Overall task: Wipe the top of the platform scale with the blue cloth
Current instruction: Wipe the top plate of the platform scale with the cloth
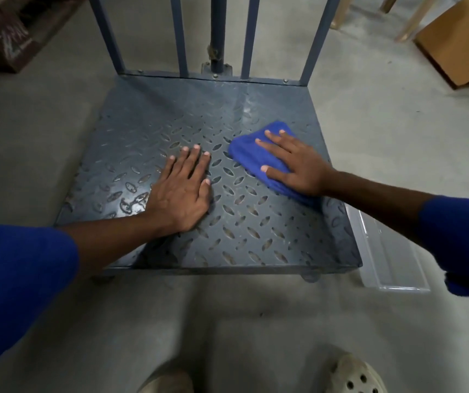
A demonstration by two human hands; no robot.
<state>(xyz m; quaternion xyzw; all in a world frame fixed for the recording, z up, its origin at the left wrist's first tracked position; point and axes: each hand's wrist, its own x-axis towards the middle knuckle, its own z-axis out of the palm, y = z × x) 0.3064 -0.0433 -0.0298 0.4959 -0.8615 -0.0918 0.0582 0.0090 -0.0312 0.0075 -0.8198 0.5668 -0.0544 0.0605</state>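
Upright bars (179, 35) of platform scale (256, 222) cut off by top edge. Blue cloth (251, 156) partly hidden under right hand (295, 165). Cardboard box (460, 38) cropped at right edge. Shoes (355, 375) cut by bottom edge. Clear tray (392, 265) partly behind right sleeve (460, 236); contents indiscernible.

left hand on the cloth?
No. The left hand lies flat on the bare scale platform, while the right hand presses the blue cloth.

Dim light; glare on scale plate (244, 106); edges warped.
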